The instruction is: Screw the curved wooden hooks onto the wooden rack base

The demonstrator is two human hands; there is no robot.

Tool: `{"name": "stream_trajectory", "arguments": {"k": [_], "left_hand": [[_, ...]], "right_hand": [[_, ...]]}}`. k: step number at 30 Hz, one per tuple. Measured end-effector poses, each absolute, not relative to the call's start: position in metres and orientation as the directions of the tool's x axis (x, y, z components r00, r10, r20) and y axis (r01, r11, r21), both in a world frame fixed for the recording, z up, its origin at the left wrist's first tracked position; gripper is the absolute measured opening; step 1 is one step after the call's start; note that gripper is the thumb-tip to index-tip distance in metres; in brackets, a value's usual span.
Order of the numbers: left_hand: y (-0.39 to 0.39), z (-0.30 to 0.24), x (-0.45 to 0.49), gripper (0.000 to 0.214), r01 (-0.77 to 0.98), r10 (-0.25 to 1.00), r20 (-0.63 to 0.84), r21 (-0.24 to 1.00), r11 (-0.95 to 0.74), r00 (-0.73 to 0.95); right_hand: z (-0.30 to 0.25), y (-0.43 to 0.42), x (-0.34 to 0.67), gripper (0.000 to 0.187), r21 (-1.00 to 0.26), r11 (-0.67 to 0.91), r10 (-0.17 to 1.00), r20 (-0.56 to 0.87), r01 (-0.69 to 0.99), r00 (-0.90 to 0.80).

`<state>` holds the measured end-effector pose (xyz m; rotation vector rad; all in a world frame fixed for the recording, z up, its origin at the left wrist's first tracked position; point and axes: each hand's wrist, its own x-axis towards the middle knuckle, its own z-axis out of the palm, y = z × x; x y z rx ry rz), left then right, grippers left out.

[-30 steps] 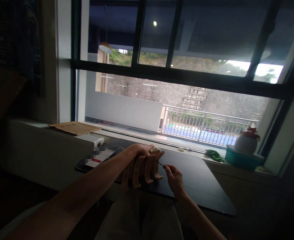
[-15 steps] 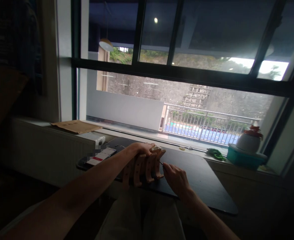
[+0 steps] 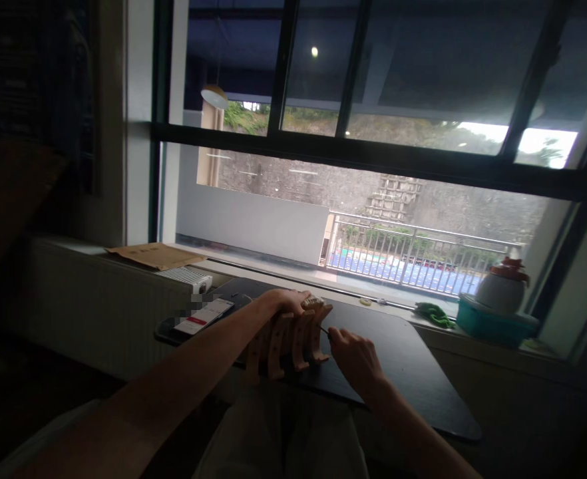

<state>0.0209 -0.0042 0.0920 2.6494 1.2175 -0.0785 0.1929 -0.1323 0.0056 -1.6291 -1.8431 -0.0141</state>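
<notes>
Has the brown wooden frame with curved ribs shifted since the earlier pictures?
No: the wooden frame shows no visible shift in any direction against the black, round-cornered tabletop.

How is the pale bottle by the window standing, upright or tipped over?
Upright: the pale bottle has its orange-red top uppermost, and its base is down at the teal box.

The frame (image 3: 301, 342) stands at the table's (image 3: 398, 372) near edge, the left hand (image 3: 293, 299) at its far side, the right hand (image 3: 356, 354) to its right, a tool (image 3: 324, 329) between. Left on the table lies a phone (image 3: 203, 315). On the far sill (image 3: 397, 309), a cloth (image 3: 434, 315) lies left of a tub (image 3: 496, 326) bearing a bottle (image 3: 500, 291).
</notes>
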Motion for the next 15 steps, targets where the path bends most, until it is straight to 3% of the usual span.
{"name": "stream_trajectory", "arguments": {"k": [3, 7, 11, 15], "left_hand": [[-0.005, 0.092, 0.021, 0.037, 0.769, 0.757, -0.145, 0.193, -0.609, 0.637], [-0.004, 0.092, 0.021, 0.037, 0.771, 0.759, -0.149, 0.201, -0.605, 0.634], [-0.004, 0.091, 0.022, 0.036, 0.751, 0.742, -0.139, 0.216, -0.624, 0.656], [-0.003, 0.092, 0.018, 0.038, 0.698, 0.692, -0.134, 0.267, -0.664, 0.709]], "right_hand": [[0.005, -0.134, 0.185, 0.022, -0.448, 0.207, 0.909, 0.417, 0.870, -0.001], [-0.001, -0.121, 0.188, 0.021, -0.610, 0.123, 0.953, 0.292, 0.783, 0.078], [-0.005, -0.102, 0.209, 0.031, -0.810, -0.005, 0.991, 0.076, 0.586, 0.114], [-0.012, -0.098, 0.230, 0.030, -0.925, -0.077, 0.997, -0.071, 0.372, 0.030]]}}
